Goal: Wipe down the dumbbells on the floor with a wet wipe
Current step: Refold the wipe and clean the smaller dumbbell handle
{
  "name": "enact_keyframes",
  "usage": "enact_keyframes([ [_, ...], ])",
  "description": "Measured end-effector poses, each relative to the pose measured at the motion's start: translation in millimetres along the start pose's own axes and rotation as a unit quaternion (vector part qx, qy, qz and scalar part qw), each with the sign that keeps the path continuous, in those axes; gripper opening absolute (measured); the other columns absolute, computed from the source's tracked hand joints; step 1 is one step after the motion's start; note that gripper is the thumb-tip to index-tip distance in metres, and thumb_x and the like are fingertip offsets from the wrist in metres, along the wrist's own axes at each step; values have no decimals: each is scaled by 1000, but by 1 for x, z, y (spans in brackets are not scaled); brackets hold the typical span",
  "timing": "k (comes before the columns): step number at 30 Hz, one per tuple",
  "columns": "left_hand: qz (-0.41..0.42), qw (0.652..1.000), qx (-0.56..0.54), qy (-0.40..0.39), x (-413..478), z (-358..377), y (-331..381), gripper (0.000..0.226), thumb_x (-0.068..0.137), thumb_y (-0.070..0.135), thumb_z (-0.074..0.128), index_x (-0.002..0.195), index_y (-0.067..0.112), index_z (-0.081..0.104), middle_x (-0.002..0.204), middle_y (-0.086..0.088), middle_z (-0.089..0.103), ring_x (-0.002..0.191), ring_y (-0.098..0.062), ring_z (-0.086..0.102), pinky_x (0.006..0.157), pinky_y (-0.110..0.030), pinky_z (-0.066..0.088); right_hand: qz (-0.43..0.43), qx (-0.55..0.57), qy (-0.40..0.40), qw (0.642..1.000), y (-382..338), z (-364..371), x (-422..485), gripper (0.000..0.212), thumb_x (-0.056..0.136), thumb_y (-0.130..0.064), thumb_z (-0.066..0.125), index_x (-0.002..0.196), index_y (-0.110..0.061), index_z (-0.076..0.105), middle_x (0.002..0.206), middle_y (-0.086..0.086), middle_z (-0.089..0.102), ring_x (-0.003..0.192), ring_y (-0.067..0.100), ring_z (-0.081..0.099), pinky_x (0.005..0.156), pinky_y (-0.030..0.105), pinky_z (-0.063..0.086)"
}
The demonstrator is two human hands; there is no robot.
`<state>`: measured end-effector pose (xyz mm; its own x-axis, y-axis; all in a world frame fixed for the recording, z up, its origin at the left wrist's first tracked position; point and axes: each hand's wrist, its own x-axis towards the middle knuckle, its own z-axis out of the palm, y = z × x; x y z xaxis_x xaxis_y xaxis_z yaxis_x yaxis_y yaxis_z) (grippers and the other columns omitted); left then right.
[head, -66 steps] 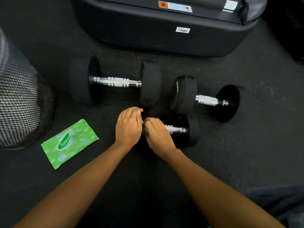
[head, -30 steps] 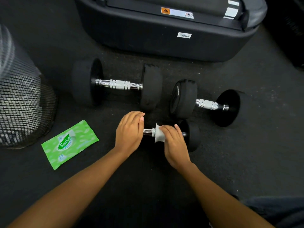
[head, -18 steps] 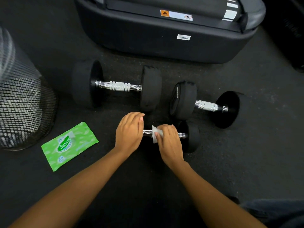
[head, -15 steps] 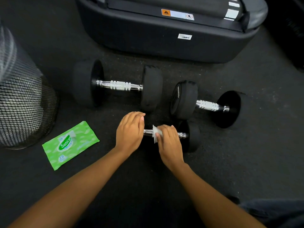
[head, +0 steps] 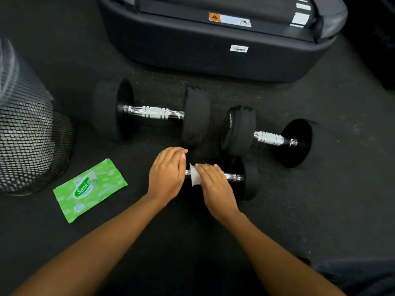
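The right grip, pinching the wipe around the bar of the near dumbbell on the floor, has slid slightly left while the left grip holds its left head, so I judge the bar almost wiped.

My feed runs dim, the black floor swallowing detail; only the dumbbell handle throws hard glints. The mesh bin at left smears and bows.
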<state>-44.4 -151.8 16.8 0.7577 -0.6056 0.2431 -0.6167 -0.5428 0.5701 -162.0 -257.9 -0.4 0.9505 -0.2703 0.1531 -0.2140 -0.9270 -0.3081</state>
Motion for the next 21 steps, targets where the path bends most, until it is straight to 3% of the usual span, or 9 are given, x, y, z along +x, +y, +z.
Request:
enact_keyframes([
  [2, 2, 1000, 2, 0, -2, 0, -1, 42, 95, 24, 31, 108, 5, 66, 109, -6, 66, 107, -22, 58, 99, -26, 32, -6, 0, -6, 1000, 5, -2, -2, 46, 87, -5, 53, 132, -6, 46, 128, 8, 56, 120, 19, 50, 113, 35, 23],
  [6, -7, 1000, -6, -5, 1, 1, 0, 44, 95, 25, 29, 108, 5, 66, 109, -7, 66, 107, -23, 58, 98, -27, 32, 56, 8, 7, 998, -11, 2, 18, 32, 85, -7, 49, 114, -2, 60, 106, 11, 67, 100, 24, 62, 106, 38, 32],
  [10, -4, 1000, -3, -3, 3, 2, -1, 43, 95, 24, 29, 106, 5, 66, 106, -8, 67, 105, -24, 59, 98, -28, 33, 19, 24, -34, 999, -20, 4, 31, 33, 80, -1, 56, 113, -1, 61, 105, 12, 67, 100, 26, 62, 108, 36, 28],
  [15, 4, 1000, -3, -10, 0, -1, -1, 42, 96, 24, 29, 108, 5, 65, 108, -7, 66, 107, -22, 57, 98, -28, 36, -26, 71, 6, 997, -4, -2, 12, 39, 82, -2, 62, 120, -5, 56, 118, 8, 61, 113, 17, 52, 112, 29, 21],
  [21, -3, 1000, -16, -17, 0, -1, 0, 46, 96, 27, 26, 111, 6, 64, 111, -7, 65, 110, -21, 55, 100, -32, 37, -40, 48, 17, 998, -17, 4, 25, 21, 78, -2, 58, 99, -2, 59, 99, 12, 61, 93, 27, 56, 102, 30, 29],
])
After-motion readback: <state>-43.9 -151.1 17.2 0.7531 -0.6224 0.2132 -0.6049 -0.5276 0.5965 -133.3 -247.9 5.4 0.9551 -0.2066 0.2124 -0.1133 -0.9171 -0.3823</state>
